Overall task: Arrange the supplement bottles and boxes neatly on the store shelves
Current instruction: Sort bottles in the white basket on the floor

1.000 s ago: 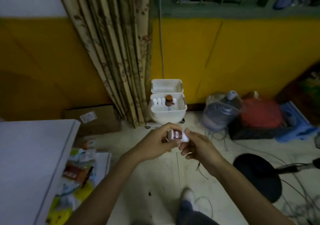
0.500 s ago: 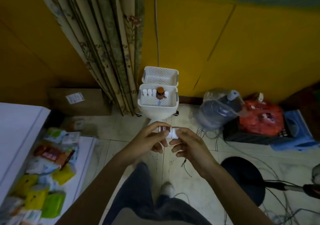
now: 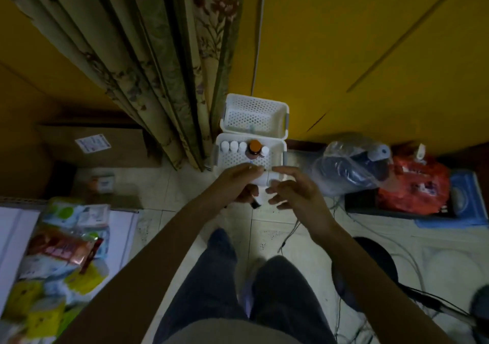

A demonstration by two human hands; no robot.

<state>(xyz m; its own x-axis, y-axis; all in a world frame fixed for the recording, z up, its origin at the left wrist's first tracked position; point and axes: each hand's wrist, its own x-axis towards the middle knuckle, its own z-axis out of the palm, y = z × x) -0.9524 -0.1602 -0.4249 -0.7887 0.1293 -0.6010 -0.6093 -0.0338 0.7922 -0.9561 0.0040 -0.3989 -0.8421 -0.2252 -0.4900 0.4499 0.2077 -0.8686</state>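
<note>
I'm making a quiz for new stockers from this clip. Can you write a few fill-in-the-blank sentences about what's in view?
The brown bottle in the lower basket has an ___ cap.
On its left in the picture stand ___ white-capped bottles in a row.
The left hand grips a small bottle, while the right hand holds ___.
Missing words: orange; three; nothing.

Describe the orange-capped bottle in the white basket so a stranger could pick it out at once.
At the foot of the floral curtain, against the yellow wall, stands a white perforated tiered basket. In its lower tier, a row of bottles lines the back wall. The one you want is the only brown bottle with an orange cap, wider than its white-capped neighbours.
</note>
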